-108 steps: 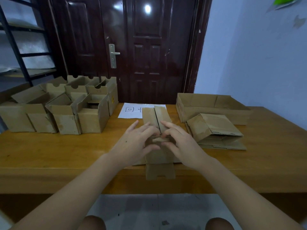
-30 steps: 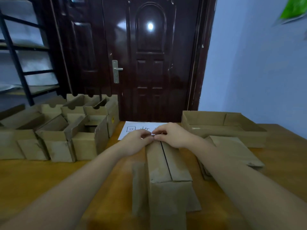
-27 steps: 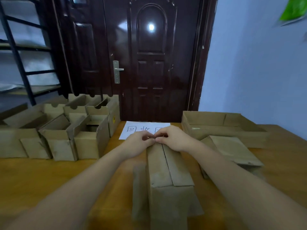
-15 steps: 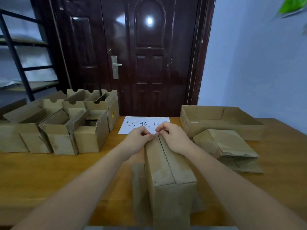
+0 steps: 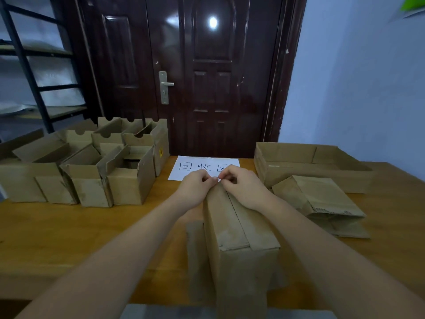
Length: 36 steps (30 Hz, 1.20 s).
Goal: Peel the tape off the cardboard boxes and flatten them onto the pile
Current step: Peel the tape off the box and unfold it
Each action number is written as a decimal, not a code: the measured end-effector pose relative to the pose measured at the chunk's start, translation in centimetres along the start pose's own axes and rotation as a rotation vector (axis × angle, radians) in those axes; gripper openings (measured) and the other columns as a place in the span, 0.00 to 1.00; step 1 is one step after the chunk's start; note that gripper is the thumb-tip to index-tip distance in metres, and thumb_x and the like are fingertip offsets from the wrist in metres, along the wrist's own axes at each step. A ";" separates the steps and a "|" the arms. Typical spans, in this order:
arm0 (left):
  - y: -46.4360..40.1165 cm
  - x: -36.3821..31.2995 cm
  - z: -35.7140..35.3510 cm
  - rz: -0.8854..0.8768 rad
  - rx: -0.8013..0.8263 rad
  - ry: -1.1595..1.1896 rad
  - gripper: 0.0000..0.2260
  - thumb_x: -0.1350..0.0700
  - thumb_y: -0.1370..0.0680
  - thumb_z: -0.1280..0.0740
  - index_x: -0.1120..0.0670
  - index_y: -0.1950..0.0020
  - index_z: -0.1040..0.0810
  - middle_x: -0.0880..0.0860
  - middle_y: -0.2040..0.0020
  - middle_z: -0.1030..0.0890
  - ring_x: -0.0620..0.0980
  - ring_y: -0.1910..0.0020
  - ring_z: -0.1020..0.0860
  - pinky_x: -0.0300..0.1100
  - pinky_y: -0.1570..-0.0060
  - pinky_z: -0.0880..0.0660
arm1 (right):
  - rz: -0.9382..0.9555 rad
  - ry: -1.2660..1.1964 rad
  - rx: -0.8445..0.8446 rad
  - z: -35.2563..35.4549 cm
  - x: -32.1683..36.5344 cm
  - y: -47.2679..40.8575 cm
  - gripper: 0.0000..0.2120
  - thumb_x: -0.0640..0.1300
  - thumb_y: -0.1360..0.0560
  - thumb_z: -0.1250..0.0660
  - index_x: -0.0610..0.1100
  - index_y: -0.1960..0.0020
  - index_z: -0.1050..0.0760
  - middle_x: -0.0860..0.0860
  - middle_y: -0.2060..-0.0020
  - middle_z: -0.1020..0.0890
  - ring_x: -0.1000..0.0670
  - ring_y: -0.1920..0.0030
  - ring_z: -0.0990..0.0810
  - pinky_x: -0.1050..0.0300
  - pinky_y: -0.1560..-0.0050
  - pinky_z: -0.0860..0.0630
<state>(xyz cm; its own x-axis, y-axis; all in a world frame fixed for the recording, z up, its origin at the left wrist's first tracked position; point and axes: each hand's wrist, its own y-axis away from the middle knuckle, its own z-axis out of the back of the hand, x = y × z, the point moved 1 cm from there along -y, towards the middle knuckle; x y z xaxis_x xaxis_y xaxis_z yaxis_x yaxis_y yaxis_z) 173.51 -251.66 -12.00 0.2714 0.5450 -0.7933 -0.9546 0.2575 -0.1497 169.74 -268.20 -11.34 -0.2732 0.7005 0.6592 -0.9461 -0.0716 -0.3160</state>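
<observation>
On the table point(image 5: 69, 238), two hands, left hand point(image 5: 195, 189) and right hand point(image 5: 243, 187), pinch one box point(image 5: 232, 226).

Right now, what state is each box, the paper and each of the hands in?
taped box: closed, flaps meeting along the top seam
left hand: fingers curled, pinching at the box's far end
right hand: fingers curled, pinching at the same spot
flattened boxes: folded, stacked
open boxes: upright, flaps open
shallow tray box: open
paper sign: flat
</observation>
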 end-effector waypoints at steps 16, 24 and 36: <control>1.1 0.3 1.1 -0.001 0.121 0.178 0.12 0.44 0.25 0.24 0.49 0.48 0.18 0.51 0.50 0.16 0.46 0.49 0.19 0.40 0.51 0.23 | -0.011 0.049 -0.037 -0.1 -0.1 -0.4 0.05 0.42 0.20 0.35 0.48 0.48 0.22 0.53 0.54 0.18 0.53 0.52 0.20 0.60 0.54 0.26; 0.7 -0.3 0.4 0.017 0.078 0.125 0.10 0.49 0.23 0.25 0.52 0.48 0.20 0.50 0.51 0.18 0.46 0.50 0.21 0.39 0.54 0.24 | -0.007 0.053 -0.047 -0.2 -0.1 -0.3 0.06 0.40 0.21 0.35 0.48 0.48 0.21 0.53 0.53 0.18 0.53 0.51 0.21 0.64 0.55 0.28; -0.1 -0.1 0.0 -0.096 -0.028 -0.170 0.10 0.49 0.16 0.37 0.51 0.52 0.21 0.48 0.54 0.20 0.48 0.52 0.23 0.39 0.59 0.30 | -0.009 0.071 -0.023 -0.1 0.0 -0.3 0.08 0.40 0.19 0.38 0.49 0.47 0.22 0.53 0.52 0.18 0.53 0.51 0.21 0.64 0.55 0.29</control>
<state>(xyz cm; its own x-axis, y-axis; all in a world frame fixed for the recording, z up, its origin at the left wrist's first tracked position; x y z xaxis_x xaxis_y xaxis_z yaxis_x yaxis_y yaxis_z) 173.63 -251.70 -11.90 0.3763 0.6463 -0.6638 -0.9256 0.2937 -0.2387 170.05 -268.13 -11.28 -0.2511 0.7500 0.6119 -0.9438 -0.0493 -0.3269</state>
